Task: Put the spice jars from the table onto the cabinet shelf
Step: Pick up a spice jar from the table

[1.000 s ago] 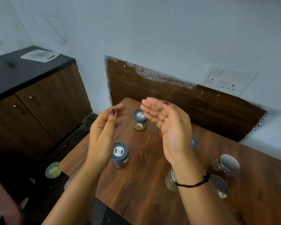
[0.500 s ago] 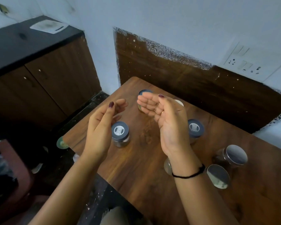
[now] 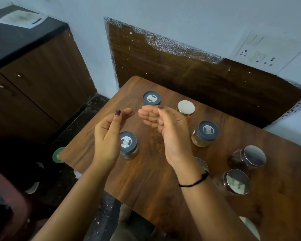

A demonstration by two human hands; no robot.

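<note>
Several spice jars stand on the wooden table (image 3: 146, 180). A grey-lidded jar (image 3: 151, 98) is at the far end, a white-lidded jar (image 3: 186, 107) beside it, and a grey-lidded jar of yellowish spice (image 3: 206, 133) to the right. Another grey-lidded jar (image 3: 129, 145) sits just right of my left hand (image 3: 108, 138). Two steel-lidded jars (image 3: 250, 156) (image 3: 236, 182) stand at the right, and a third (image 3: 202, 164) is mostly hidden behind my right wrist. My right hand (image 3: 170, 129) and my left are raised above the table, palms facing, fingers relaxed, holding nothing.
A dark wooden cabinet (image 3: 42, 70) with a black top stands to the left, doors closed, a white sheet (image 3: 21, 19) on it. A brown panel (image 3: 189, 70) backs the table against the wall, with a switch plate (image 3: 261, 53) above. A green lid (image 3: 58, 154) lies on the dark floor.
The view has tilted down and nearer to the table, so more jars show. Both hands stay raised and empty, a little closer together.
</note>
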